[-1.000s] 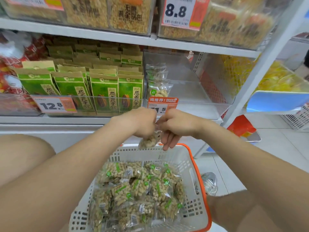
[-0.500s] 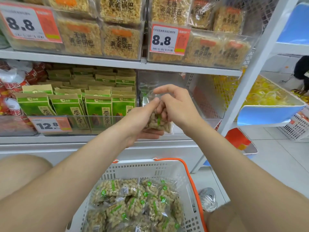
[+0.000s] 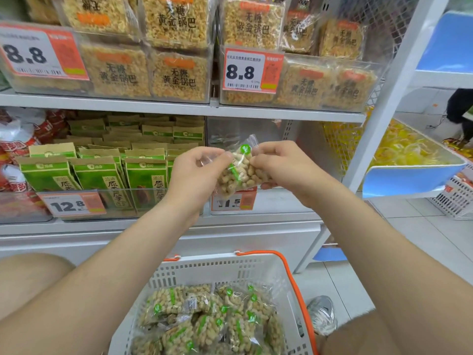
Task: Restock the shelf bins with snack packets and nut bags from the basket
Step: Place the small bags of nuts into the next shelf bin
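Curled fingers of the left hand [image 3: 197,170] and right hand [image 3: 281,165] pinch the nut bag [image 3: 240,172] at its upper edges, holding it before the bin [image 3: 286,201]; the basket [image 3: 230,267], below the bin, holds more bags [image 3: 204,319]

1. The basket [image 3: 222,267] sits lowest, nearest the person, with nut bags [image 3: 204,321] piled in it.
2. Above and beyond it, the held bag [image 3: 240,172] hangs between the left grip [image 3: 197,172] and the right grip [image 3: 284,165], each pinching one side.
3. Behind it stands a bin [image 3: 286,198] on the middle shelf [image 3: 153,224] — a price tag [image 3: 234,202] on its front.
4. Left of the bin, seed packets [image 3: 102,175] stand in rows; one shelf up — rice-crust packs [image 3: 179,75].
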A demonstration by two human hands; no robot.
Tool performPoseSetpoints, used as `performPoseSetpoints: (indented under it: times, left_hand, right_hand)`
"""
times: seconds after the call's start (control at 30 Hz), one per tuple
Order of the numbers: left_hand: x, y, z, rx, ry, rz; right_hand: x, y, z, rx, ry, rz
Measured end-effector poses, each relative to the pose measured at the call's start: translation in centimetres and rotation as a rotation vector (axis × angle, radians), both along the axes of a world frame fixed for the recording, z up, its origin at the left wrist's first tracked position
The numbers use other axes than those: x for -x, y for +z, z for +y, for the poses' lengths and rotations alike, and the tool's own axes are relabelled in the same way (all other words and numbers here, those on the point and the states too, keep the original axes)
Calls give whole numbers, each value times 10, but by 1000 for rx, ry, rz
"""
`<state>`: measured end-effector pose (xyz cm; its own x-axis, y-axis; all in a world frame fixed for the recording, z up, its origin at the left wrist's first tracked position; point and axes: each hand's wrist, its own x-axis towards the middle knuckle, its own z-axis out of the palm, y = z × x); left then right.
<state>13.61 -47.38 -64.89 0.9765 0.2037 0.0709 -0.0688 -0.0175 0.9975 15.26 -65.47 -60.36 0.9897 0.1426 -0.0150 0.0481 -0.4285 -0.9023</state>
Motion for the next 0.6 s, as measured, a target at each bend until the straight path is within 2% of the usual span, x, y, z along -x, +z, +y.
performPoseSetpoints:
  times: [0.1, 0.2, 0.33, 0.43, 0.53, 0.6]
  left_hand:
    - [0, 7, 5, -148, 8, -51]
    - [-2, 8, 11, -277, -122, -70]
    - [-4, 4, 13, -331, -104, -155]
    - [-4, 3, 11, -302, -17, -193]
    - [-3, 8, 11, -287, -11, -208]
    - [-3, 8, 14, -500, 52, -272]
  right_hand:
    - [-2, -5, -1, 82, 8, -139]
    - [-5, -9, 1, 79, -3, -206]
    - [-6, -9, 2, 35, -46, -153]
    - [-3, -8, 4, 15, 34, -85]
    - [-6, -11, 7, 45, -35, -200]
    - [-12, -11, 6, 99, -122, -342]
